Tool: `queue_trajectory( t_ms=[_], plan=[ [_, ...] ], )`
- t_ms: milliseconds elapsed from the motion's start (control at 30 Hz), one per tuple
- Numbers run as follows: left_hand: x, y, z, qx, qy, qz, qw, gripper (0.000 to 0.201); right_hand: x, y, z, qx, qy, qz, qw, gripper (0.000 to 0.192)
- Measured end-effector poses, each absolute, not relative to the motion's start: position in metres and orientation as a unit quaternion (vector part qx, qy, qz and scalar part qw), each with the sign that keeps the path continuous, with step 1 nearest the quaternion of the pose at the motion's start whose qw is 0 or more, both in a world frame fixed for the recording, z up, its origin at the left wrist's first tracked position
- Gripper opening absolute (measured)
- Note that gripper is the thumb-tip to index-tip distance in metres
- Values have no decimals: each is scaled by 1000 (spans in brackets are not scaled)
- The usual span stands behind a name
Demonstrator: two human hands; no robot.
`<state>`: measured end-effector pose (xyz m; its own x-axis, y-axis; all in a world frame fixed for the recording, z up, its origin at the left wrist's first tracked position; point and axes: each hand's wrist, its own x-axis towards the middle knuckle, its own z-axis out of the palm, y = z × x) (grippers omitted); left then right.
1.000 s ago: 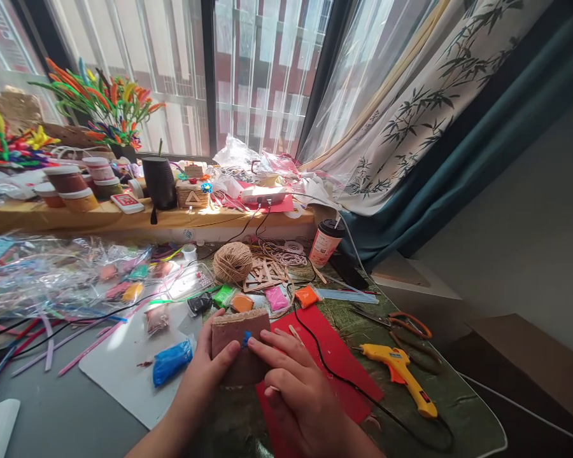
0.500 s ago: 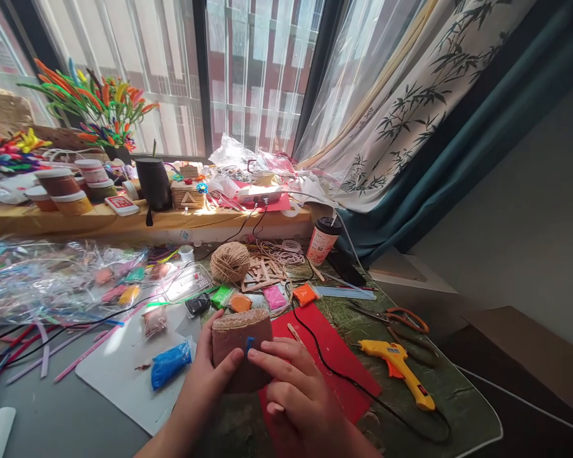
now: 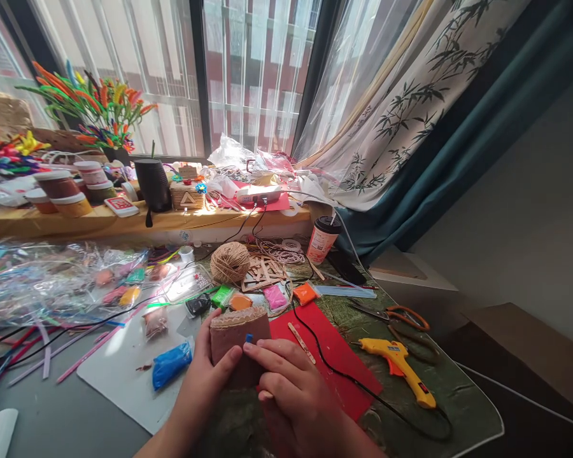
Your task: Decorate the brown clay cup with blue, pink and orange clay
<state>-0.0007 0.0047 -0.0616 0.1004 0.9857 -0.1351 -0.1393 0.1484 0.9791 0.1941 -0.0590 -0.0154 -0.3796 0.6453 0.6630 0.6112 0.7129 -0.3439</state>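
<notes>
My left hand (image 3: 205, 375) grips a brown cardboard-like block (image 3: 236, 337) with a twine-wrapped top edge, thumb across its front. My right hand (image 3: 291, 391) presses a small blue piece (image 3: 249, 339) against the block's face with the fingertips. Both hands hover over the near edge of a red sheet (image 3: 332, 362) on the green mat. A bag of blue clay (image 3: 170, 364) lies just left of my left hand on a white board (image 3: 119, 375).
A yellow glue gun (image 3: 401, 369) with a black cord lies to the right, orange-handled scissors (image 3: 401, 316) behind it. A ball of twine (image 3: 230, 262), wooden sticks, clay packets and a paper cup (image 3: 323, 238) sit further back. Plastic bags (image 3: 52, 280) cover the left; the windowsill shelf holds jars and a black speaker (image 3: 153, 183).
The block has tilted slightly and my right fingertips have slid up over the blue piece, so less of it shows. The view has shifted a little.
</notes>
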Motion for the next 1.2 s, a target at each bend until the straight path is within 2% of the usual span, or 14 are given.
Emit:
queue_trajectory(
  t_ms=[167,300,500,633,700,767,833,900,1000,1067,1200],
  plan=[
    [0,5,-61,460,487,484,563,93,194,-59,-16,-382,-823,26,419,17],
    [0,5,-64,465,482,488,560,95,194,-60,-18,-377,-801,31,464,21],
    [-1,7,-66,466,486,487,557,94,195,-56,-13,-394,-831,13,392,17],
    [-4,11,-70,463,495,481,557,98,195,-54,-11,-397,-824,44,403,15],
    [-5,13,-71,455,490,476,571,98,196,-55,-10,-388,-808,85,435,16],
    [-6,13,-70,439,484,481,584,97,196,-57,-10,-395,-753,140,507,24],
    [-5,13,-69,422,481,484,597,97,196,-59,-11,-423,-646,201,603,35],
    [-5,13,-70,413,485,487,598,99,194,-57,-11,-447,-528,287,663,39],
    [-4,16,-73,417,490,493,585,102,190,-50,-7,-424,-383,463,678,36],
    [-4,17,-75,421,489,498,579,102,186,-43,-2,-388,-286,564,671,41],
    [-3,15,-73,431,482,509,568,103,178,-35,3,-365,-176,643,650,49]
  ],
)
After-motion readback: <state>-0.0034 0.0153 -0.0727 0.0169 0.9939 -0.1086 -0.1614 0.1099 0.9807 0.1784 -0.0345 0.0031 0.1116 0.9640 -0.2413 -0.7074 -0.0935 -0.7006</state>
